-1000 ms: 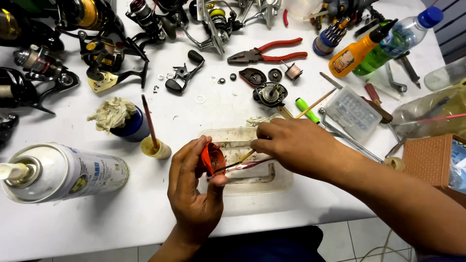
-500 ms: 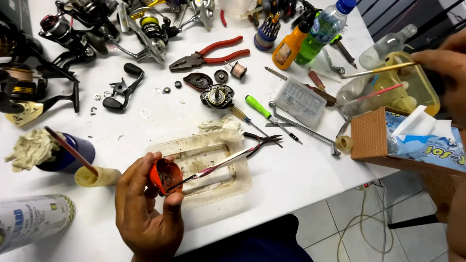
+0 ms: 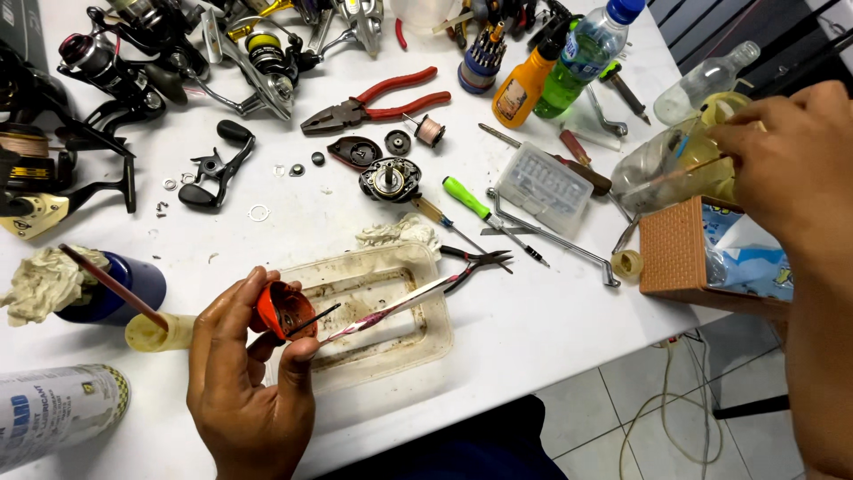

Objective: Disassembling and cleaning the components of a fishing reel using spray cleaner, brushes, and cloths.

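My left hand (image 3: 240, 391) grips a small orange-red reel cover (image 3: 277, 309) over the near left end of a dirty clear plastic tray (image 3: 435, 342). A pink-and-white handled brush (image 3: 391, 307) lies across the tray, its dark tip against the cover. My right hand (image 3: 791, 169) is far right, above a brown tissue box (image 3: 680, 253). Its fingers pinch a thin stick (image 3: 675, 174) that reaches into a clear plastic container (image 3: 653, 164) with yellowish contents.
Fishing reels (image 3: 98, 71) crowd the table's back left. Red-handled pliers (image 3: 382, 102), a black reel body (image 3: 389, 178), a green screwdriver (image 3: 466, 196), a small clear parts box (image 3: 542, 187) and bottles (image 3: 551, 76) lie behind the tray. A spray can (image 3: 53, 413) and a blue cup (image 3: 120, 293) stand at left.
My right hand left the tray and the brush and swung right to the clear container. The brush now rests in the tray. The left hand keeps the orange cover.
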